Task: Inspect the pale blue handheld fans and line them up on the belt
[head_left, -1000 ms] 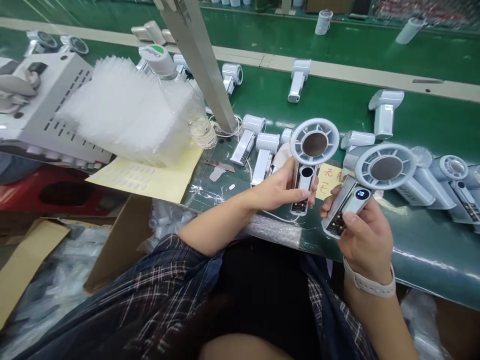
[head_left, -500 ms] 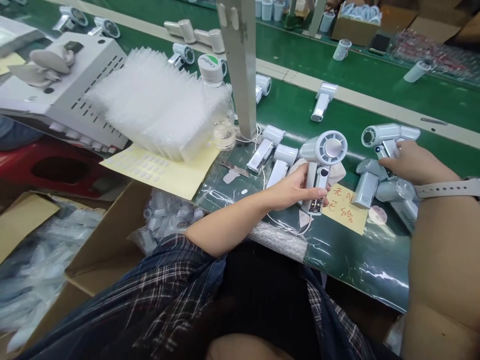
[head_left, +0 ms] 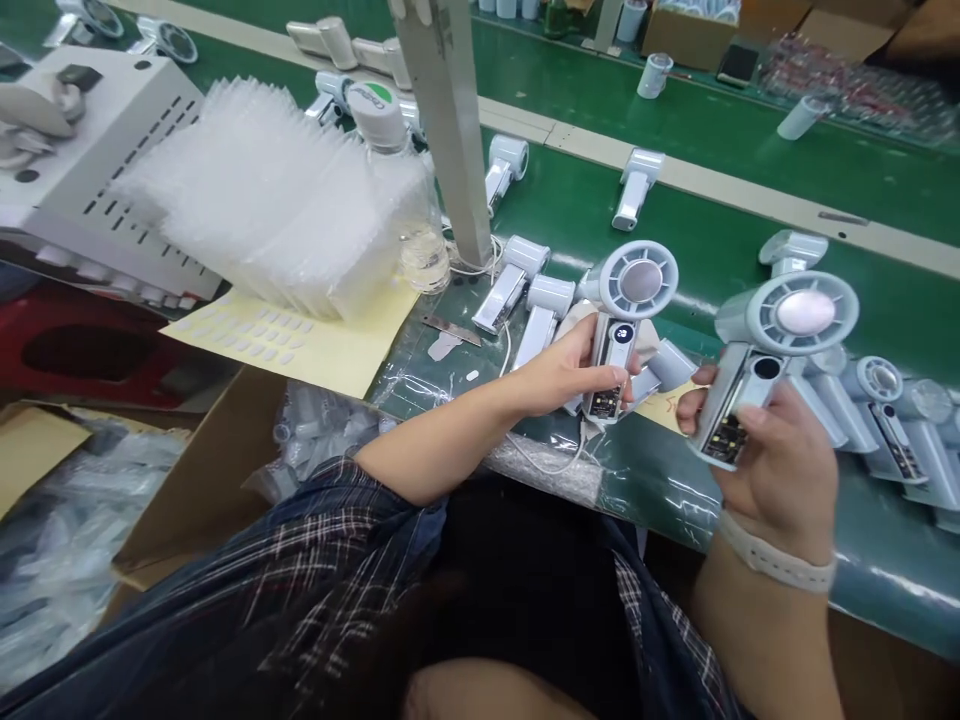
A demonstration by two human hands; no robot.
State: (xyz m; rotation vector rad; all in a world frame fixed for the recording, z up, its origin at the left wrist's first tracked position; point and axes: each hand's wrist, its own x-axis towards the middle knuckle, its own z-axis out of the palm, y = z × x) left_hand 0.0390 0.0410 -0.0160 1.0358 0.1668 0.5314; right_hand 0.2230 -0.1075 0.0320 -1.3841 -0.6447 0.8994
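Observation:
My left hand (head_left: 574, 370) is closed round the handle of a pale blue handheld fan (head_left: 637, 280). Its small round display is lit, and the circuit board shows low on the open handle. A second handheld fan (head_left: 802, 315) is upright in my right hand (head_left: 780, 450), the thumb lying by its exposed circuit board; its round display is dark. A white cable (head_left: 547, 470) loops on the bench below my left hand. Behind that hand lie more fans, one of them a fan with a grey-white handle (head_left: 536, 330). Yellow paper (head_left: 667, 405) with red writing is partly hidden between my hands.
Several fans (head_left: 892, 430) crowd the bench at the right. A metal post (head_left: 450, 130) rises beside a clear bottle (head_left: 424, 230) and a stack of clear plastic trays (head_left: 277, 200). Left of these sits a white machine (head_left: 112, 150). A carton (head_left: 195, 470) stands below the bench edge.
My right hand has come back toward me from the fans at the right and now holds a fan upright. The left fan's display has lit up. The whole view has shifted slightly.

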